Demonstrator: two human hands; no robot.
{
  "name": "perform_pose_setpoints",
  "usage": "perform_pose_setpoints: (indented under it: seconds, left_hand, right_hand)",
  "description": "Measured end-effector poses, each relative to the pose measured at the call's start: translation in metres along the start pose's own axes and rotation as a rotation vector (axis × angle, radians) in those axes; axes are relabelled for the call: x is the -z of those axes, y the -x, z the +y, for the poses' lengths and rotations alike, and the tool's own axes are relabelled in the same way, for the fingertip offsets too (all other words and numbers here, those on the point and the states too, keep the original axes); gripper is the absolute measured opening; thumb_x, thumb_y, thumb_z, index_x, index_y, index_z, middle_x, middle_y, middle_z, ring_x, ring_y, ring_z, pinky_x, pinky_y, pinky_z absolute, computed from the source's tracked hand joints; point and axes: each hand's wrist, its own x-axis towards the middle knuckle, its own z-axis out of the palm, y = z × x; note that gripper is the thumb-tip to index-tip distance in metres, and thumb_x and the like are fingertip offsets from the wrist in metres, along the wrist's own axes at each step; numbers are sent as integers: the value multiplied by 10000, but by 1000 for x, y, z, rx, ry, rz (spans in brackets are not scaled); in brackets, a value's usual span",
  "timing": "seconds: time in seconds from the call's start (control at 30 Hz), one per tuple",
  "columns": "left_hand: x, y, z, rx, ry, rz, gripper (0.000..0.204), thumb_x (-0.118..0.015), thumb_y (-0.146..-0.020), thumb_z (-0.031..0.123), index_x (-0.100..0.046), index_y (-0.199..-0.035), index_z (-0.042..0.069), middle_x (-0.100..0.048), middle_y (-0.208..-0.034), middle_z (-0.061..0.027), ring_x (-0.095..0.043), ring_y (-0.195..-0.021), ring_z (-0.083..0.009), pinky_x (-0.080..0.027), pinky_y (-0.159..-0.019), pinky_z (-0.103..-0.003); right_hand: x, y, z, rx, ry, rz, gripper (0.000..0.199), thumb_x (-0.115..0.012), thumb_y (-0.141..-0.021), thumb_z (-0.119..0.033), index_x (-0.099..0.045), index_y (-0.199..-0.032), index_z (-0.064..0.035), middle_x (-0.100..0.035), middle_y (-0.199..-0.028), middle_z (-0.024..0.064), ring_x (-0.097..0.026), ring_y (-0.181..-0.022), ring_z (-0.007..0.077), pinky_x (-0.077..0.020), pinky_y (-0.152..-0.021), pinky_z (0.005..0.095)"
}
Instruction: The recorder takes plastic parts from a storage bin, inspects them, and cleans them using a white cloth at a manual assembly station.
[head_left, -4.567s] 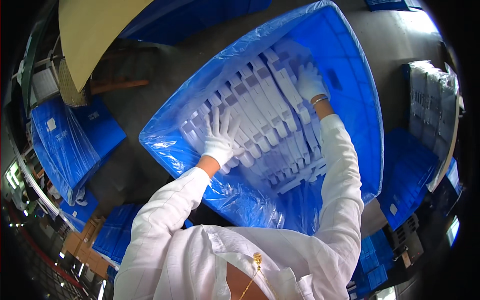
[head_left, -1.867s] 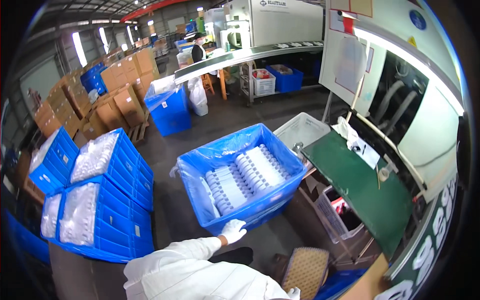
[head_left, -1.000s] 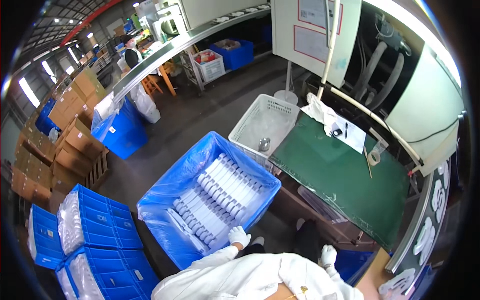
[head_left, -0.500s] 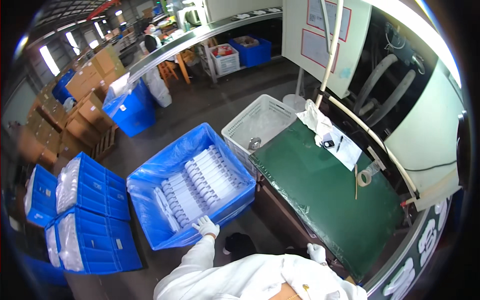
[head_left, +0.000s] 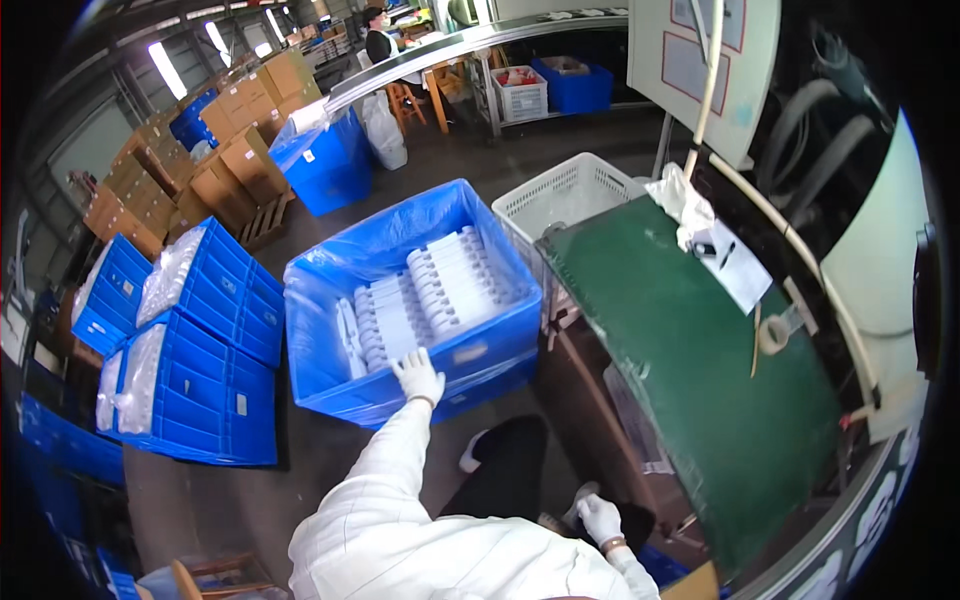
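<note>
My left hand (head_left: 418, 378), in a white glove, lies on the near rim of a blue plastic crate (head_left: 470, 355) with its fingers spread. A clear plastic liner covers the crate's walls. Inside, white plastic parts (head_left: 395, 310) stand packed closely in two rows, with a few leaning loose at the left end. My right hand (head_left: 600, 520), gloved too, hangs low by my leg, left of the green-topped table (head_left: 700, 370). Its fingers are curled, and what they may hold is hidden.
Stacked blue crates (head_left: 215, 385) with plastic liners stand at the left. A pale perforated basket (head_left: 570, 185) sits beyond the table's corner. On the table lie a tape roll (head_left: 773, 335), paper (head_left: 740, 275) and a white cloth (head_left: 683, 205). Cartons (head_left: 245, 105) pile up behind.
The view has shifted, so the crate and table appear higher and my legs show more. My left hand stays on the crate's rim. My right hand appears lower and farther from the table edge.
</note>
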Motion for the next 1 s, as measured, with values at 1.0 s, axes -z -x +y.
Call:
perform_pose_setpoints:
  seconds: [1.0]
  left_hand:
    - [-5, 33, -34, 50, -239, -124, 936, -628, -777, 544, -243, -1479, 60, -336, -1477, -137, -221, -1407, -344, -54, -1150, -570]
  right_hand:
    - [-124, 1, 77, -296, -744, 262, 189, -476, -797, 58, -657, -832, 16, -677, -727, 111, -645, -640, 170, -525, -618, 297]
